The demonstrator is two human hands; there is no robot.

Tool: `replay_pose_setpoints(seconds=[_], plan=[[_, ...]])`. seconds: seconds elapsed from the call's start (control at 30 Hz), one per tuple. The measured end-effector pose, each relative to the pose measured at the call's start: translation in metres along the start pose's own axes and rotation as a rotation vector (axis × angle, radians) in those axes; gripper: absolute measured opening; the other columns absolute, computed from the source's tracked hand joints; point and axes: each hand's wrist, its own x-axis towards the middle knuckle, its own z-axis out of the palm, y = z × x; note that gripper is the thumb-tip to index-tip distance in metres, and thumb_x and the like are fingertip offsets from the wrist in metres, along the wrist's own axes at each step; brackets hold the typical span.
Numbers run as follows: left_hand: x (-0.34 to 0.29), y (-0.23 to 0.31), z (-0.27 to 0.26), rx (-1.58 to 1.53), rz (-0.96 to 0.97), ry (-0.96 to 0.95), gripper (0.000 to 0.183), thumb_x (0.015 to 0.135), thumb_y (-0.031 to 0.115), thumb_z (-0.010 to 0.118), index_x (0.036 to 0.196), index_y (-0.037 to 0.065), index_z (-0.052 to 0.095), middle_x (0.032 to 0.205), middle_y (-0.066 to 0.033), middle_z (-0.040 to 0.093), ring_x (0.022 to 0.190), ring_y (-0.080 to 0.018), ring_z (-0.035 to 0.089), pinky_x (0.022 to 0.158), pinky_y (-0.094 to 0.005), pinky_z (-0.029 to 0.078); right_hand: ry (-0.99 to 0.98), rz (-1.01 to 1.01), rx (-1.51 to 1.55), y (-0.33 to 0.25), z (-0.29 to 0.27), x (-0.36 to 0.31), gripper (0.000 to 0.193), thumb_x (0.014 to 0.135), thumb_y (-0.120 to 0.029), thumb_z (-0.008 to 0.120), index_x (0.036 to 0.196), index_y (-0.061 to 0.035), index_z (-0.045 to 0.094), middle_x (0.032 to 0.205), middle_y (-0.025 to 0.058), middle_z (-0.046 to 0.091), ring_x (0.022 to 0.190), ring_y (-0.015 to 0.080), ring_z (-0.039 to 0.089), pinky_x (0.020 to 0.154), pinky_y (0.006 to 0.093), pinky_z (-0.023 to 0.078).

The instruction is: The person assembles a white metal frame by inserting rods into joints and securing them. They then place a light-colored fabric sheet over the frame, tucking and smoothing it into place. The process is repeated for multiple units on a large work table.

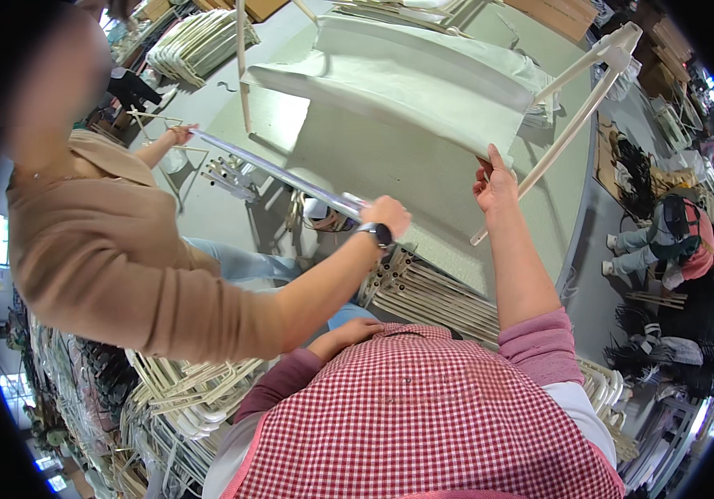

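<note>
A white fabric sling [407, 79] is stretched between the cream metal tubes [569, 125] of a frame standing on a pale green table. My right hand [497, 185] reaches forward to the sling's near right corner. Its fingers are closed round the fabric edge, with one finger pointing up over it. My left hand [349, 334] lies flat on my red checked apron [398, 399], holding nothing. To the left, a co-worker in a brown top [124, 258] holds a long, shiny, clear strip [274, 170] in both hands.
Bundles of cream metal tubes [432, 295] lie below the table's near edge, with more bent frames [195, 391] at lower left. Folded frames [203, 46] are stacked at the far left. Another person in a pink top [694, 237] bends over at the right, near black piles.
</note>
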Motion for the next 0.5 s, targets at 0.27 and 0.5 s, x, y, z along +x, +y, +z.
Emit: replay_pose_setpoints(seconds=[0.27, 0.5], plan=[[-0.088, -0.098, 0.019, 0.122, -0.301, 0.598, 0.053, 0.089, 0.045, 0.060, 0.119, 0.001, 0.063, 0.114, -0.0198, 0.066, 0.106, -0.0318, 0.064, 0.091, -0.0404, 0.048, 0.011, -0.013, 0.035, 0.004, 0.000, 0.005, 0.026, 0.079, -0.034, 0.081, 0.083, -0.0148, 0.064, 0.075, -0.0052, 0.060, 0.064, 0.0074, 0.051, 0.052, 0.0248, 0.033], [-0.092, -0.170, 0.059, -0.142, -0.327, 0.648, 0.063, 0.075, 0.050, 0.070, 0.111, -0.002, 0.066, 0.113, -0.0251, 0.065, 0.108, -0.0370, 0.062, 0.090, -0.0401, 0.048, -0.041, -0.023, 0.031, 0.006, -0.001, 0.007, 0.026, 0.081, -0.034, 0.079, 0.082, -0.0119, 0.066, 0.076, -0.0034, 0.060, 0.064, 0.0088, 0.049, 0.055, 0.0269, 0.036]])
